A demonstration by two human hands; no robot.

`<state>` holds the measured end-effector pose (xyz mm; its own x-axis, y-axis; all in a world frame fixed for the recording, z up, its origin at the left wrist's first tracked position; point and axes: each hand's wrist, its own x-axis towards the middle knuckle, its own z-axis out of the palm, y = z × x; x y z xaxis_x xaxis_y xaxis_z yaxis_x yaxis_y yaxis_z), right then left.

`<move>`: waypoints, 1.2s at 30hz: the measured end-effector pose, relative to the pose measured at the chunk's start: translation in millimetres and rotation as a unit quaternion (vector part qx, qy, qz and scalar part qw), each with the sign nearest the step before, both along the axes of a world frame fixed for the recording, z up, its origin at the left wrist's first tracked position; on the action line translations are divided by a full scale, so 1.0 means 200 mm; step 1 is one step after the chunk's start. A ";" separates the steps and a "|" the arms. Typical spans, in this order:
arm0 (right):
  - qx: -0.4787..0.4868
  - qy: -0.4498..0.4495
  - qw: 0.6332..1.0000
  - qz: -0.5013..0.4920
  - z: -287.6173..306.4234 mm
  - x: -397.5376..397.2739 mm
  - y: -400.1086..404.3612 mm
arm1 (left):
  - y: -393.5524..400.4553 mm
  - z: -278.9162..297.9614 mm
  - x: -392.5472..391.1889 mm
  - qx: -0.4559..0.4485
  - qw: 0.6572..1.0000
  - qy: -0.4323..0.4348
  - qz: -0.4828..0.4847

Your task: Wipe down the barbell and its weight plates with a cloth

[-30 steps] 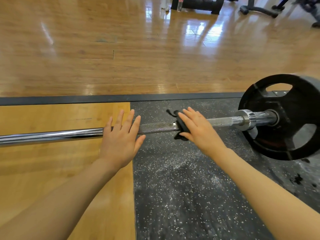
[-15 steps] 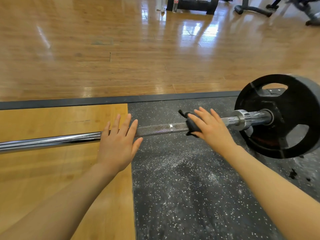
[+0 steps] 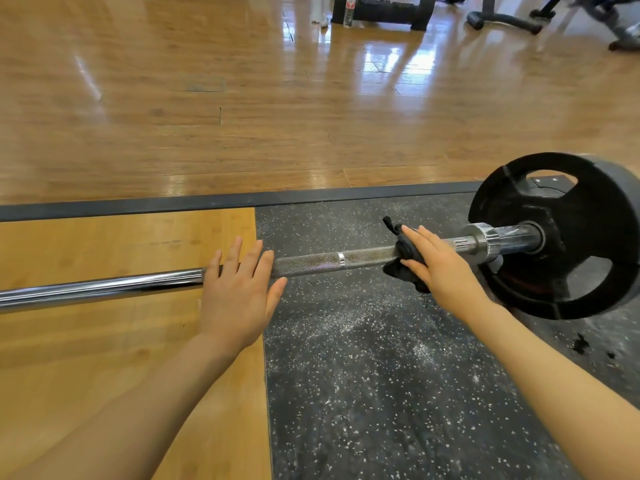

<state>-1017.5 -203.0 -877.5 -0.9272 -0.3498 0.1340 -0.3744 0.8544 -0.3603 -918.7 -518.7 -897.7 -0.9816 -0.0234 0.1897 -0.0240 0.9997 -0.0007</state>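
Where the smooth chrome stretch of the barbell [image 3: 104,289] enters from the left edge, it lies low across a yellow wooden platform panel [image 3: 86,341], running rightward and slightly away from the camera. The left hand [image 3: 239,292] lies flat on top of the bar just where the chrome gives way to the knurled grip, fingers straight and a little spread, thumb out to the right, grasping nothing. Right of that hand the knurled section crosses onto the black speckled rubber mat [image 3: 381,393], which carries a pale dusting of white powder near the bar, and a narrow smooth ring interrupts the knurling about midway between the two hands. Further right, the right hand [image 3: 440,268] presses a dark cloth [image 3: 405,261] against the bar with its fingers extended over it; the cloth bunches around the shaft and hangs just below it, with a corner sticking up behind the fingers. Just beyond this hand sits the shiny collar and sleeve [image 3: 498,240], and at the far right the black weight plate [image 3: 568,237] stands upright on the mat, its cut-out grip holes showing. Behind everything, glossy wood flooring [image 3: 311,116] stretches back to some dark gym equipment [image 3: 384,12] at the top.
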 end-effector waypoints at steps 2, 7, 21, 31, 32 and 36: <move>-0.005 -0.007 1.000 -0.006 0.01 0.03 0.00 | 0.01 0.01 0.02 0.003 1.000 0.000 0.000; -0.006 -0.005 1.000 -0.003 0.03 0.11 0.03 | 0.03 0.01 0.07 0.007 1.000 0.002 -0.005; -0.045 -0.036 0.998 -0.020 0.04 0.39 0.06 | 0.12 0.01 0.34 0.003 1.000 -0.013 -0.017; -0.041 -0.022 0.999 -0.023 -0.01 0.60 0.11 | 0.18 -0.07 0.58 0.001 0.999 0.000 -0.037; -0.038 -0.013 0.999 -0.022 -0.02 0.62 0.12 | 0.18 -0.08 0.60 0.000 0.999 0.007 -0.039; -0.013 0.038 0.999 -0.008 -0.04 0.71 0.16 | 0.20 -0.13 0.68 -0.002 0.999 0.022 -0.050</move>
<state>-875.3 -171.5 -884.7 -0.9194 -0.3307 0.2129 -0.3880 0.8510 -0.3539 -782.1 -479.5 -924.7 -0.9697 0.0741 0.2327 0.0751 0.9972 -0.0049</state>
